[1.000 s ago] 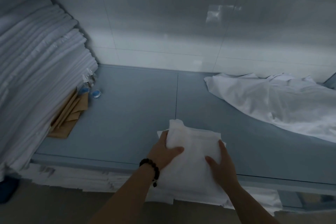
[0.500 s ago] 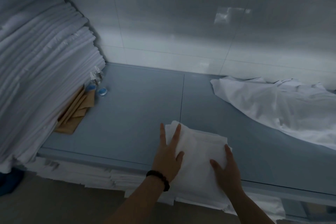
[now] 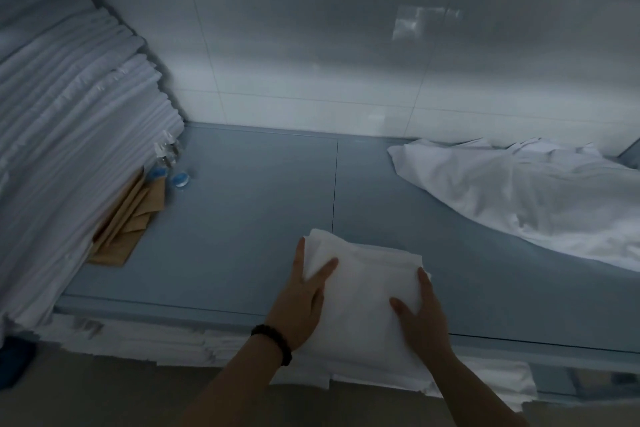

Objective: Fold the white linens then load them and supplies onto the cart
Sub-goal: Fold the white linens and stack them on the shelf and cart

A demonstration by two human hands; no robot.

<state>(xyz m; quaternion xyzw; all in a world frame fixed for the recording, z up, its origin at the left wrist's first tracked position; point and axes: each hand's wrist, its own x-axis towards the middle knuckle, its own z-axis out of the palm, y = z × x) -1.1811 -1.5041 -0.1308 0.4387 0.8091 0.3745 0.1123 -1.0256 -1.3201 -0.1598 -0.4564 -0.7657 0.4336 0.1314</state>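
- Our left hand [image 3: 300, 302] lay flat on the left edge of the folded white linen [image 3: 363, 291], fingers straight and spread, pressing down. A dark beaded bracelet [image 3: 274, 343] sat on that wrist.
- Our right hand [image 3: 423, 320] lay flat on the right part of the same linen, fingers straight, thumb out. Neither hand pinched any cloth.
- Change noted: a second earlier the left hand had curled round the linen's left edge, thumb on top, and the far corner stood up. That corner was now laid down and the bundle looked flatter.
- Our reading: the fold on this piece had reached the smoothing stage and was close to done. Stacking or loading would follow.
- The linen sat at the front edge of the blue shelf top [image 3: 242, 218]; its near side appeared to hang over the lip.
- Below the lip, more white linens [image 3: 138, 340] showed. We could not count them.
- Mid-distance left: brown paper bags [image 3: 128, 224] and small blue-ended bottles [image 3: 180, 179] sat partly tucked under the tall stack of folded linens [image 3: 69, 132], which ran out of frame.
- Mid-distance right: a loose white sheet [image 3: 536, 208] lay unfolded and cut off by the frame edge, so folding work remained.
- Far: tiled wall [image 3: 311, 45], with blurred reflections we could not make out.
- No cart was in view.
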